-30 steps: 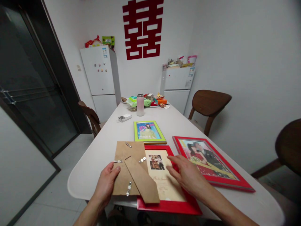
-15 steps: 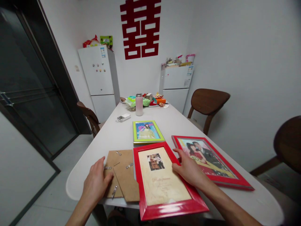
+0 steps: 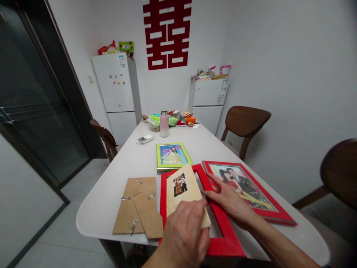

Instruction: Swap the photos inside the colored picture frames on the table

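Head view: the left hand [image 3: 184, 238] grips a cream photo card [image 3: 184, 190], which stands tilted up out of a red frame [image 3: 225, 238] lying on the white surface [image 3: 95, 219]. The right hand [image 3: 228, 199] lies relaxed and open against the frame's right side (whether its fingertips touch the card is hard to tell). A cardboard backing [image 3: 136, 208] with metal clips [image 3: 152, 195] lies just left of the frame.

left hand [image 3: 184, 238], right hand [image 3: 228, 199] and right forearm [image 3: 273, 238] are bare.
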The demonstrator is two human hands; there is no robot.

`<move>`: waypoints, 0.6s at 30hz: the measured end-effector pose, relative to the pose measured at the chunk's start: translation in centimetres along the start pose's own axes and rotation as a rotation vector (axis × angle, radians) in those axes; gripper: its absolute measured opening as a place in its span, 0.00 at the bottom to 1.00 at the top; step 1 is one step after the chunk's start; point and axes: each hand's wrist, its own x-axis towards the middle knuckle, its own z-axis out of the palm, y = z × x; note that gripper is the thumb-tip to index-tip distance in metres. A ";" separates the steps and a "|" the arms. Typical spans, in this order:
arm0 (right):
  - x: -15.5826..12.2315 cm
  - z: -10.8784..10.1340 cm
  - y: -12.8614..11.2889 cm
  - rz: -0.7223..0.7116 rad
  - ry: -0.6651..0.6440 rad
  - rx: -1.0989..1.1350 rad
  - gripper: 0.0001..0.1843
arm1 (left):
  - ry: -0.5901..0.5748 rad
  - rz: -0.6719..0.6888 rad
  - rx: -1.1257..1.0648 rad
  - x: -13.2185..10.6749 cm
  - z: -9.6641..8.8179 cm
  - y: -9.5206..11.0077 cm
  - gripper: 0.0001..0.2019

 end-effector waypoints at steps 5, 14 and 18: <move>1.7 -0.8 2.3 -0.151 0.180 -0.777 0.30 | 0.312 -0.448 -0.060 -1.7 -4.3 -2.0 0.22; 1.9 0.1 3.5 -0.208 0.109 -1.156 0.17 | 0.220 -0.805 -0.085 -7.7 -6.3 -6.6 0.21; 1.9 0.5 3.5 -0.189 0.087 -1.257 0.13 | 0.090 -0.698 0.186 -8.5 -6.3 -6.9 0.18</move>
